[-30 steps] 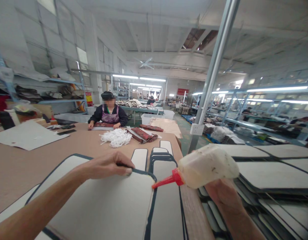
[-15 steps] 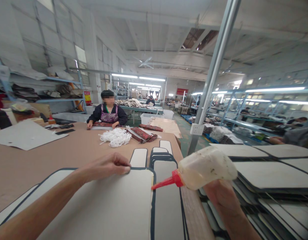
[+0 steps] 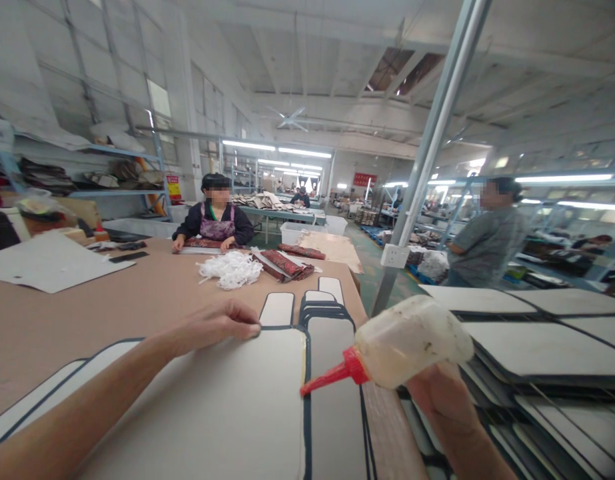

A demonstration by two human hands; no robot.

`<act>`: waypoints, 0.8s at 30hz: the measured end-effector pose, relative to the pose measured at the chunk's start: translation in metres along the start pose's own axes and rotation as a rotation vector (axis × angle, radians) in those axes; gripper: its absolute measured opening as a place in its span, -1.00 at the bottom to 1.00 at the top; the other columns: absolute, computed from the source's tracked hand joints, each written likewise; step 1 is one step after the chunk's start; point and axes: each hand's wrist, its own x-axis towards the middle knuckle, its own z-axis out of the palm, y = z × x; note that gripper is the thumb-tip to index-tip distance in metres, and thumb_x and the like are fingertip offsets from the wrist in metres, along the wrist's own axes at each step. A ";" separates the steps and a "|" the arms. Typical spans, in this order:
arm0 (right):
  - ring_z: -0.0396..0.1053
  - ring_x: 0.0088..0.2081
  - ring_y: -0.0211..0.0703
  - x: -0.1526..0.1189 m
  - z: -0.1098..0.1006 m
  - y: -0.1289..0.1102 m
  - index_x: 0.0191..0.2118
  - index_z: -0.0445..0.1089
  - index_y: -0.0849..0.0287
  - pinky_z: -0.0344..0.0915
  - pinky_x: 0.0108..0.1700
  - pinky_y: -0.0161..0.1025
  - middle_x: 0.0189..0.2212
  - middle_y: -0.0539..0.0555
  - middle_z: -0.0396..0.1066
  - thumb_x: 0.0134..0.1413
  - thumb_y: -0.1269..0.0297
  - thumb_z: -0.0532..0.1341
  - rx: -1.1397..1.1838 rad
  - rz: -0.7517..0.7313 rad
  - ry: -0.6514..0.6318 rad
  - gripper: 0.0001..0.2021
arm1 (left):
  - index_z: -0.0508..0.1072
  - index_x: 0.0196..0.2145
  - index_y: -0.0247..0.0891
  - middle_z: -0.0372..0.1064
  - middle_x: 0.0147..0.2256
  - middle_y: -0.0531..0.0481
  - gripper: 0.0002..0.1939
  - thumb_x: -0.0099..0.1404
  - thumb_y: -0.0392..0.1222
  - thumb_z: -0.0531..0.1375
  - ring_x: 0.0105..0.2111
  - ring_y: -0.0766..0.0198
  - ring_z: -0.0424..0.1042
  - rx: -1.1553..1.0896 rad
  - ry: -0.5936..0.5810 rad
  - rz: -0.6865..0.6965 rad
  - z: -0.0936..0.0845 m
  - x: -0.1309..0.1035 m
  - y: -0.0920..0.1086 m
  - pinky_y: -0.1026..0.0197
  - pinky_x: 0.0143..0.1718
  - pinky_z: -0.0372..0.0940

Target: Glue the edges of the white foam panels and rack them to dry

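A large white panel [image 3: 212, 407] with a dark border and rounded corners lies in front of me. My left hand [image 3: 224, 321] pinches its far edge between thumb and fingers. Wrapped around a translucent squeeze bottle [image 3: 412, 340] is my right hand [image 3: 437, 387], partly hidden behind it. The bottle lies tilted nearly level, its red nozzle [image 3: 330, 377] pointing left. The nozzle tip touches the panel's right edge, where a thin yellowish line of glue shows above it. More dark-edged panels [image 3: 332, 400] are stacked just right of the panel, with smaller ones beyond.
A co-worker [image 3: 217, 213] sits across the brown table [image 3: 187, 293], handling patterned fabric near white strips [image 3: 230, 269]. Racked panels [image 3: 547, 350] stand at right, behind a metal post [image 3: 422, 167]. Another person [image 3: 492, 233] stands beyond the rack. A white sheet [image 3: 47, 260] lies at left.
The nozzle tip has moved down along the panel's right edge toward me. My left hand keeps its hold at the far edge. A person now stands upright beyond the rack at right.
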 end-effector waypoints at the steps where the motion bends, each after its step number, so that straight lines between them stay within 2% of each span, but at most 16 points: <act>1: 0.55 -0.28 0.08 0.000 0.001 0.000 -0.08 0.50 -0.12 0.56 -0.30 -0.01 -0.22 0.08 0.59 -0.17 0.21 0.43 -0.009 -0.009 -0.021 -0.58 | 0.43 -0.55 -0.28 0.15 -0.58 0.09 -0.68 0.10 0.06 0.21 -0.52 0.34 0.08 -0.011 0.005 -0.004 0.000 0.000 0.000 0.30 -0.52 -0.06; 9: 0.54 -0.18 0.09 -0.007 -0.001 0.000 -0.17 0.54 -0.13 0.54 -0.25 -0.04 -0.17 0.08 0.58 -0.17 0.16 0.43 -0.018 0.040 0.001 -0.67 | 0.44 -0.52 -0.29 0.21 -0.56 0.09 -0.67 0.08 0.08 0.23 -0.50 0.34 0.14 -0.050 0.020 -0.020 0.000 0.000 -0.003 0.34 -0.51 0.01; 14: 0.56 -0.26 0.10 -0.006 0.006 -0.002 -0.19 0.55 -0.11 0.55 -0.32 -0.07 -0.23 0.09 0.60 -0.27 0.09 0.47 -0.044 0.021 0.057 -0.61 | 0.47 -0.53 -0.28 0.26 -0.57 0.08 -0.68 0.04 0.07 0.26 -0.52 0.33 0.17 -0.091 0.042 -0.057 -0.001 0.000 -0.004 0.35 -0.55 0.05; 18: 0.57 -0.35 0.13 -0.004 0.015 -0.006 -0.20 0.56 -0.07 0.55 -0.42 -0.07 -0.33 0.13 0.61 -0.26 0.06 0.45 -0.059 -0.022 0.065 -0.62 | 0.51 -0.54 -0.25 0.35 -0.56 0.06 -0.72 0.03 0.04 0.28 -0.53 0.29 0.25 -0.149 0.057 -0.078 -0.001 -0.003 -0.003 0.33 -0.56 0.11; 24: 0.57 -0.38 0.14 -0.007 0.020 -0.009 -0.19 0.56 -0.06 0.55 -0.39 -0.04 -0.35 0.15 0.61 -0.26 0.08 0.45 -0.042 -0.014 0.037 -0.62 | 0.52 -0.55 -0.24 0.39 -0.56 0.04 -0.74 -0.01 0.02 0.31 -0.54 0.27 0.30 -0.190 0.113 -0.094 0.002 -0.008 0.000 0.33 -0.57 0.15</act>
